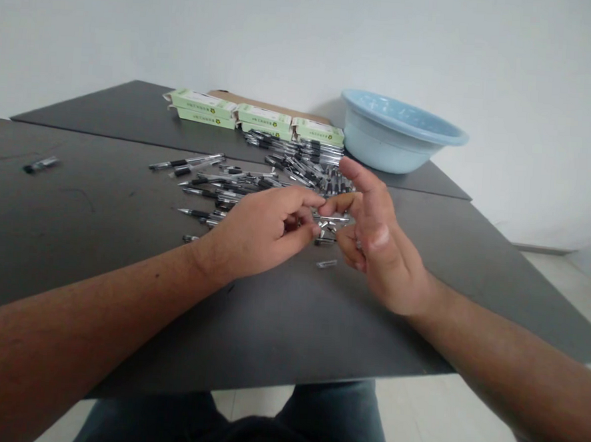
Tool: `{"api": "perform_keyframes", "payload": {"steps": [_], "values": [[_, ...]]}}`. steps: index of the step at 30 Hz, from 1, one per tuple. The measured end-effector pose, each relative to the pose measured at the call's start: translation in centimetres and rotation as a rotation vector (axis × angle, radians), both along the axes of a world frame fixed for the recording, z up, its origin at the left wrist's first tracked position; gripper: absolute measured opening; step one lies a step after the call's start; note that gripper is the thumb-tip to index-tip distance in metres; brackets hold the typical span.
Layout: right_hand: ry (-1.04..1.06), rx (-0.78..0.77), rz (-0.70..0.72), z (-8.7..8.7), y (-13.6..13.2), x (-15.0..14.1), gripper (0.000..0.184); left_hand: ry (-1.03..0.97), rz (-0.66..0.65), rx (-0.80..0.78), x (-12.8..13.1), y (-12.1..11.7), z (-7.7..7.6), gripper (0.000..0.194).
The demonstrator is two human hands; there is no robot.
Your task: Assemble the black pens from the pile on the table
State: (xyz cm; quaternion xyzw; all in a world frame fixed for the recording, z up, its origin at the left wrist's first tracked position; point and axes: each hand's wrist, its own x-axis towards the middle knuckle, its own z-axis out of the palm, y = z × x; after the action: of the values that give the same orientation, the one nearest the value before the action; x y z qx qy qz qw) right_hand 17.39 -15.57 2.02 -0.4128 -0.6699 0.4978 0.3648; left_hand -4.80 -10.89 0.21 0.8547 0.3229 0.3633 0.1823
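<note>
Fingertips meet above the matte grey tabletop (99, 236): left hand (259, 232) and right hand (374, 239) pinch a small part (too blurred to name) over slim plastic pens (237, 187).

Looks like a bare workroom / small assembly spot, not a home or kitchen. Plain white wall (287, 34), no decor. Two dark grey tables (102, 189) pushed together, pale tiled floor (566, 284). Loose pens (257, 185) & pen parts in a heap, green boxes (262, 117) in a row at the back, blue basin (395, 134) beside them: bulk hand-work setup.
</note>
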Motion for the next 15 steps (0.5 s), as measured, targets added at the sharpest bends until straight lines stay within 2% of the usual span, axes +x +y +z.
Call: {"api": "perform_keyframes", "payload": {"steps": [2,5,7,10,15], "values": [[-0.044,0.133,-0.032,0.0,-0.7,-0.4,0.084,-0.1,-0.012,-0.053,0.2,-0.4,0.0,0.031],[-0.094,0.233,-0.013,-0.2,-1.1,-0.7,0.09,-0.15,-0.064,-0.061,0.6,-1.0,0.1,0.035],[-0.119,0.266,-0.003,-0.5,-1.0,-0.9,0.09,-0.111,-0.109,-0.04,1.0,-1.4,0.2,0.029],[-0.149,0.302,-0.016,-0.9,-0.7,-1.1,0.087,-0.064,-0.157,0.021,1.6,-1.9,0.3,0.004],[-0.138,0.372,-0.034,-1.4,-0.4,-1.7,0.09,-0.092,-0.161,0.007,2.3,-2.2,-0.1,0.009]]}}
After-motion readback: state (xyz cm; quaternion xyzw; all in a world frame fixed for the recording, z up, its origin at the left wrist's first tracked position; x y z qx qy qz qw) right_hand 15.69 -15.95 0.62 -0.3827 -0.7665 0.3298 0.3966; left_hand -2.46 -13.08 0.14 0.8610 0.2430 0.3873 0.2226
